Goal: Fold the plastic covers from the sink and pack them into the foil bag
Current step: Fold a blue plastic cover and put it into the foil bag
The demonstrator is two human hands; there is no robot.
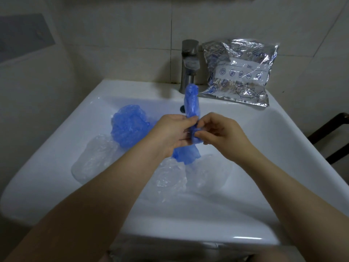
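Note:
Over the white sink (264,140), both hands hold one blue plastic cover (191,103) gathered into a long strip. My left hand (172,132) grips its middle from the left, and my right hand (220,133) pinches it from the right. The strip's top end sticks up toward the tap, and its lower end hangs below my hands. A second blue cover (128,125) lies crumpled in the basin at the left. Clear plastic covers (96,157) lie in the basin, another clear cover (168,178) under my arms. The silver foil bag (238,72) leans against the wall at the sink's back right.
A metal tap (188,65) stands at the back of the sink, just left of the foil bag. The drain hole (182,108) shows behind the held strip. Tiled wall runs behind. A dark frame (330,135) stands to the right of the sink.

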